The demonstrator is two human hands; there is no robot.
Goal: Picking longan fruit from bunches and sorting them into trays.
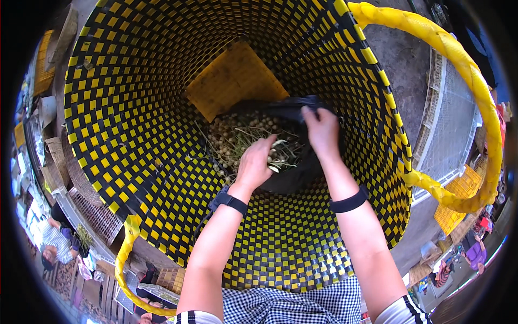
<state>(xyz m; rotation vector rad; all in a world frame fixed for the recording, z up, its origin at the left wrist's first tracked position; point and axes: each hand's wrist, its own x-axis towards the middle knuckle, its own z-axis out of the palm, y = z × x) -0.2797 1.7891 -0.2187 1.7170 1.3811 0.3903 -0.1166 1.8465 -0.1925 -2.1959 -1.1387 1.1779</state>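
Before me gapes a large woven basket (133,133), checked black and yellow. Low inside it lies a black plastic bag (291,178), its mouth spread around small round brown fruits (232,133) on thin stems. My left hand (255,162) rests over the stems at the heap's near side, with pale slivers of plant beside its fingers; whether it grips any is unclear. With thumb and finger, my right hand (321,125) pinches the bag's rim on the right. A stained orange-yellow board (236,81) lies on the basket's inside beyond the bag.
Thick yellow handles (481,81) arch from the basket's right and lower-left sides. At right are a white mesh tray (449,117) and a yellow plastic crate (455,198). A slatted crate (97,214) stands left. Other people are near the lower left and lower right edges.
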